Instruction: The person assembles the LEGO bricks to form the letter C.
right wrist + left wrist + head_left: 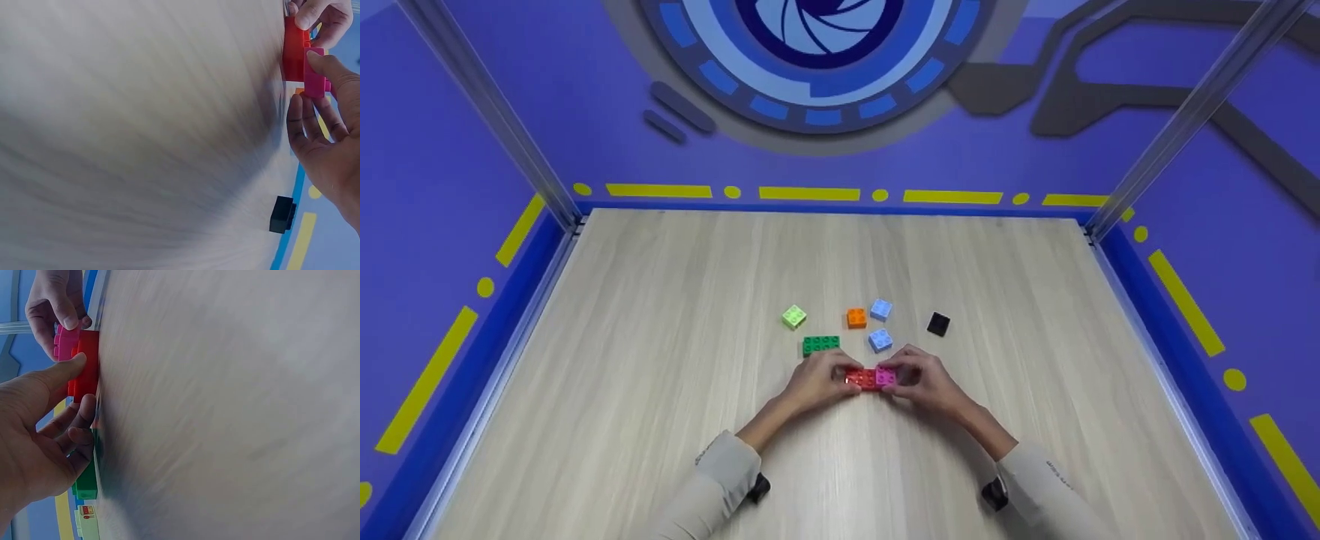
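Note:
A long red toy brick (860,379) lies on the table close to the person. My left hand (816,381) pinches its left part between thumb and fingers. On top of the red brick's right end is a pink brick (315,73) with studs, reaching slightly past that end. My right hand (928,384) pinches the pink brick, its thumb on the near side. Just beyond the left hand is a long green brick (820,345), partly covered by that hand in the left wrist view. A light blue brick (880,340) lies just beyond the right hand.
Farther back lie an orange brick (856,318), a second light blue brick (881,309) and a lime green brick (794,316) with a printed side. A black brick (938,324) sits to the right. Blue panels (840,169) wall the wooden table (682,300) at back and sides.

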`<act>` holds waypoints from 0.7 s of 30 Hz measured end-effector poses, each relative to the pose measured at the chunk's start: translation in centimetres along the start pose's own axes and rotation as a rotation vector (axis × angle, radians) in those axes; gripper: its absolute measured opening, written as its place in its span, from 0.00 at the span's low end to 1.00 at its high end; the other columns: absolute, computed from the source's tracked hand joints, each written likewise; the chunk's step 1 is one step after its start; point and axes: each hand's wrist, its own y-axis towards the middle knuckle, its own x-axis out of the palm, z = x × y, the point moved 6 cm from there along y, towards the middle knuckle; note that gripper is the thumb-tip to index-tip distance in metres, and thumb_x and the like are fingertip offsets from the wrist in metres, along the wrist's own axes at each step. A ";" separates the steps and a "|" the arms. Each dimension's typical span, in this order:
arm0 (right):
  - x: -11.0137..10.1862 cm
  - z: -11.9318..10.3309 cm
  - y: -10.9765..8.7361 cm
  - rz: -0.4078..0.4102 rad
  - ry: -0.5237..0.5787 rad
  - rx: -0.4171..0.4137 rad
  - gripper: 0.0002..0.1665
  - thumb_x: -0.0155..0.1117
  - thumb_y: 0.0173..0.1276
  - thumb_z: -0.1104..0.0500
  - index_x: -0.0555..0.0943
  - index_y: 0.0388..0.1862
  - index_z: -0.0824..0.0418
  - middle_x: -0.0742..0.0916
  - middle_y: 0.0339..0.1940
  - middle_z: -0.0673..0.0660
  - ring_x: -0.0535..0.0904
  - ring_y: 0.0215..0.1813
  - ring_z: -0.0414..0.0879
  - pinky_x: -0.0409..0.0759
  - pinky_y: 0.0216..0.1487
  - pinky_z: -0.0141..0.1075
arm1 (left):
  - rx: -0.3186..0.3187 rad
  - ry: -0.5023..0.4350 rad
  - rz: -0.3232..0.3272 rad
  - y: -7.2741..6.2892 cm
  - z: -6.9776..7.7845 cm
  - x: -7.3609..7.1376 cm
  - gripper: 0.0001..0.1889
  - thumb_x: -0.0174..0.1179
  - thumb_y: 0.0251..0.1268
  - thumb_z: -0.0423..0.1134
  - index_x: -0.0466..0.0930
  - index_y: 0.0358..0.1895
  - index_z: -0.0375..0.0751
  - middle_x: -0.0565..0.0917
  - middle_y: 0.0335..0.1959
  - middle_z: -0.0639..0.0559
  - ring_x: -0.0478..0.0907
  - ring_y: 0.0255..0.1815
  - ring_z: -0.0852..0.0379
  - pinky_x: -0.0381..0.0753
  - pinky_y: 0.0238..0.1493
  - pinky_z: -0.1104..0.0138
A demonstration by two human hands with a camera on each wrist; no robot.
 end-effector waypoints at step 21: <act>0.8 -1.1 -0.8 0.038 -0.039 0.009 0.25 0.73 0.62 0.69 0.81 0.59 0.69 0.85 0.52 0.67 0.81 0.48 0.61 0.82 0.49 0.39 | 0.056 0.016 0.005 -0.4 0.3 -0.2 0.19 0.75 0.58 0.41 0.88 0.53 0.42 0.88 0.48 0.48 0.82 0.46 0.53 0.79 0.46 0.66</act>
